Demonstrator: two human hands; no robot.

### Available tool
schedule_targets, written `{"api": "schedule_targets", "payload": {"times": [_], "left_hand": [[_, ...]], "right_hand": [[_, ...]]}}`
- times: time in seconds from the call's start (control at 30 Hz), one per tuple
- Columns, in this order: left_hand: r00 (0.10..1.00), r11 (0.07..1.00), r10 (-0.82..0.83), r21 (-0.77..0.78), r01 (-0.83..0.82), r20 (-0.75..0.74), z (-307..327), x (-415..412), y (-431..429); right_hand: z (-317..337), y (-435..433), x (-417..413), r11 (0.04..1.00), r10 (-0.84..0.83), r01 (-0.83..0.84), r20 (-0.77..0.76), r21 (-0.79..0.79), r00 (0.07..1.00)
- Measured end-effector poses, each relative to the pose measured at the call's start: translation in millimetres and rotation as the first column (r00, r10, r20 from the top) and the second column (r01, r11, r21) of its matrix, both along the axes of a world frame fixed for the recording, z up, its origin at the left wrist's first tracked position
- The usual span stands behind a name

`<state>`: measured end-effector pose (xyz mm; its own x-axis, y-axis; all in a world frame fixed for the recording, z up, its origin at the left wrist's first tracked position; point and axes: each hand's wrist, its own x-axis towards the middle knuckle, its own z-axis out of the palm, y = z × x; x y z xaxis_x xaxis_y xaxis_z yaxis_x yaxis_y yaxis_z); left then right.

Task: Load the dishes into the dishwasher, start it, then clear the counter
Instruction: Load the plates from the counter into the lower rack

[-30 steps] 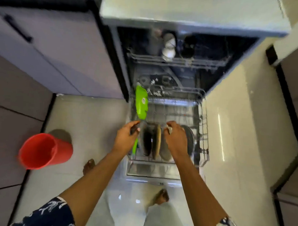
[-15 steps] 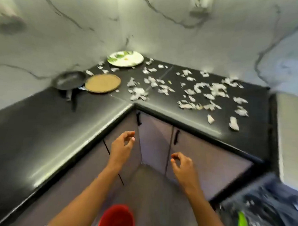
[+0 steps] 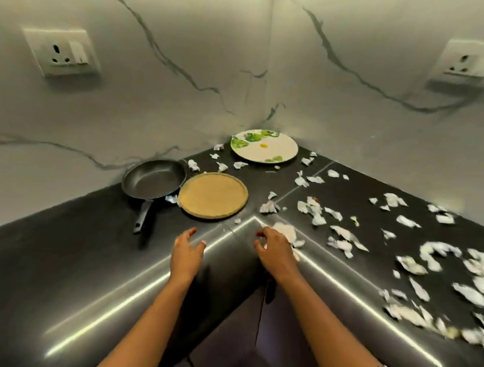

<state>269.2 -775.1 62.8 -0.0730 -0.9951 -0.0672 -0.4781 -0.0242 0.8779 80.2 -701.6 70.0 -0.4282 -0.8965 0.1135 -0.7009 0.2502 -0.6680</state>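
Observation:
On the black corner counter (image 3: 65,259) lie a tan round plate (image 3: 213,195), a black frying pan (image 3: 154,179) with its handle toward me, and a white plate with green leaf print (image 3: 264,146) in the far corner. My left hand (image 3: 187,251) hovers over the counter's front edge, just short of the tan plate, fingers loosely spread and holding nothing. My right hand (image 3: 274,250) hovers at the inner corner edge with fingers loosely curled, also empty, next to a white paper scrap (image 3: 287,231). The dishwasher is out of view.
Several torn white paper scraps (image 3: 343,240) litter the right arm of the counter. Marbled walls (image 3: 184,83) close off the corner, with a socket at left (image 3: 62,52) and one at right (image 3: 462,65). Cabinet doors (image 3: 256,336) sit below the counter edge.
One second ago both hands were at the plates in the dishwasher's lower rack. I have turned to the corner counter, and both empty hands have risen and reached forward over its edge.

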Motion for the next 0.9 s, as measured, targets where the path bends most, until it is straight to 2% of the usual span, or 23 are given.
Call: {"api": "schedule_targets", "payload": {"times": [0.1, 0.23, 0.37, 0.43, 0.5, 0.57, 0.7, 0.77, 0.9], "left_hand": [[0.987, 0.989, 0.146, 0.042, -0.143, -0.062, 4, -24, -50], [0.935, 0.953, 0.301, 0.089, -0.289, -0.187, 5, -48, -103], [0.876, 0.92, 0.385, 0.192, -0.341, -0.289, -6, -57, -132], [0.826, 0.908, 0.417, 0.222, -0.356, -0.379, -5, -60, -138], [0.775, 0.893, 0.448, 0.246, -0.376, -0.445, -1, -62, -140], [0.739, 0.883, 0.469, 0.257, -0.392, -0.484, 1, -63, -141], [0.65, 0.89, 0.452, 0.361, -0.279, -0.611, 15, -67, -156], [0.591, 0.891, 0.431, 0.426, -0.157, -0.682, 30, -73, -164], [0.606, 0.905, 0.337, 0.425, 0.001, -0.72, 57, -89, -179]], "right_hand": [[5, -81, -27, 0.998, 0.058, -0.058, -0.001, 0.03, 0.998], [8, -175, -54, 0.979, 0.138, -0.119, -0.107, 0.168, 0.985], [1, -227, -65, 0.955, 0.109, -0.085, -0.07, 0.285, 0.992], [-5, -237, -65, 0.963, 0.064, -0.049, -0.047, 0.265, 0.997], [-9, -242, -67, 0.976, -0.007, 0.001, 0.028, 0.22, 1.0], [-12, -243, -74, 0.978, -0.08, 0.04, 0.192, 0.206, 0.978], [-4, -238, -99, 0.974, -0.227, 0.175, 0.585, 0.144, 0.779], [5, -236, -113, 0.971, -0.232, 0.213, 0.644, 0.109, 0.729], [38, -238, -140, 0.99, -0.122, 0.133, 0.717, 0.041, 0.687]]}}
